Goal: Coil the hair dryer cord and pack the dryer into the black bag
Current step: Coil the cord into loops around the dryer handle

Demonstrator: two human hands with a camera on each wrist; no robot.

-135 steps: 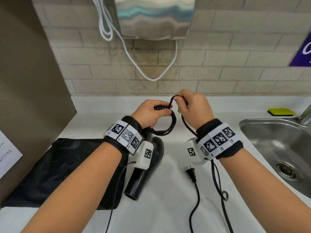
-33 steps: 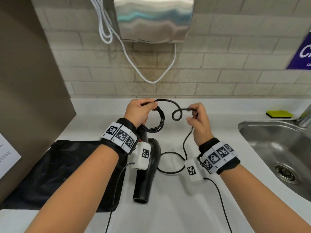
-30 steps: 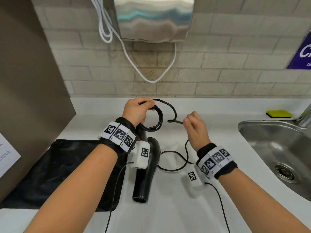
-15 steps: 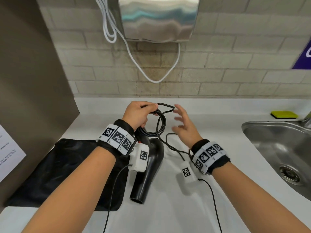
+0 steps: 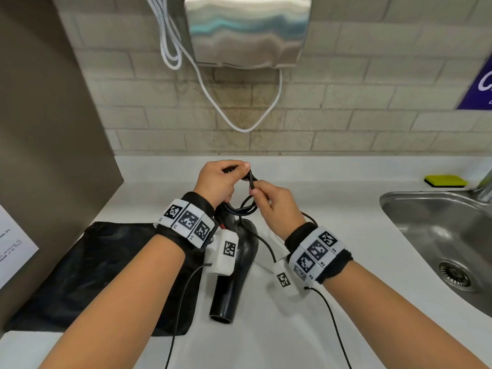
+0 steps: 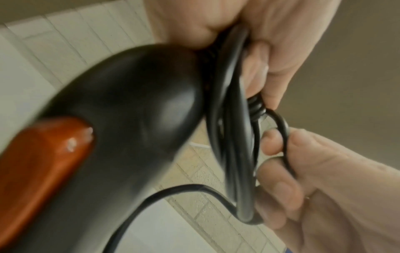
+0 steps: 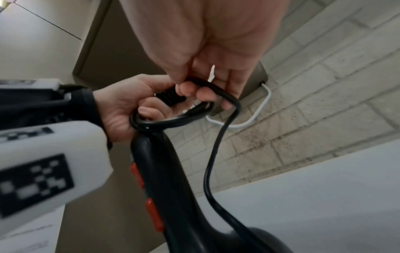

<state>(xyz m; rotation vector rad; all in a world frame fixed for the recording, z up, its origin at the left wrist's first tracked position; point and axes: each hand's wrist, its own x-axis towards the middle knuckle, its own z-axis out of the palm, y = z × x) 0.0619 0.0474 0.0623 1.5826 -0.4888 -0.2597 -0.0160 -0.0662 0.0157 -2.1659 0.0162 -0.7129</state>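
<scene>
The bench carries everything: your black bag lies flat at the left, and the hair dryer stands on it just beside the bag's right edge, nozzle toward you and handle end up toward your hands. That is the relation to mind: the dryer's long axis runs near to far, alongside the bag, so packing will likely mean swinging it leftward. Your left hand is the nearer to the bag; its fingers are curled round the gathered coil of cord at the top of the handle. Your right hand, touching the coil from the right, pinches the next strand between thumb and fingertips. A loose tail of cord runs down past the dryer, so coiling looks unfinished.
</scene>
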